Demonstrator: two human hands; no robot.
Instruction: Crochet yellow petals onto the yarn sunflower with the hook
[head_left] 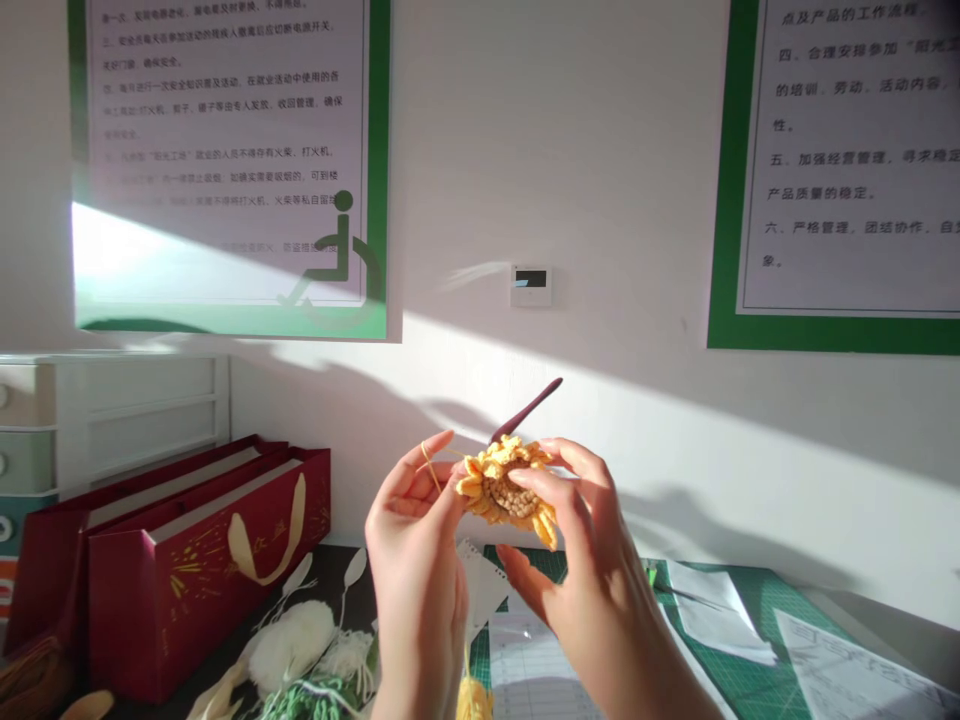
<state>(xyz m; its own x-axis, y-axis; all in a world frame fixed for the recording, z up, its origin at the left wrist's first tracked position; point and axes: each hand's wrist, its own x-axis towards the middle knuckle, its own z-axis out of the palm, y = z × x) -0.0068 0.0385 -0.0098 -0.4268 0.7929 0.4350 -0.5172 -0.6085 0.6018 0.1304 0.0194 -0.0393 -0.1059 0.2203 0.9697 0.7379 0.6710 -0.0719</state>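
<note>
A crocheted flower (511, 494) with a brown centre and yellow petals is held up between both hands. My left hand (420, 530) pinches its left edge, with a yellow yarn strand looped round a raised finger. The fingers of my right hand (581, 510) rest on the flower's right side and front, the thumb apart below. Behind the flower's top edge a dark crochet hook (528, 409) slants up to the right; its lower end is hidden. Low between the wrists lies a ball of yellow yarn (475, 698).
Red gift bags (202, 570) stand at the left beside a drawer unit (157, 410). White yarn (291, 648) and green yarn (304, 700) lie at the lower left. Papers (720, 605) rest on a green cutting mat (776, 590). The wall behind bears posters and a small panel (531, 286).
</note>
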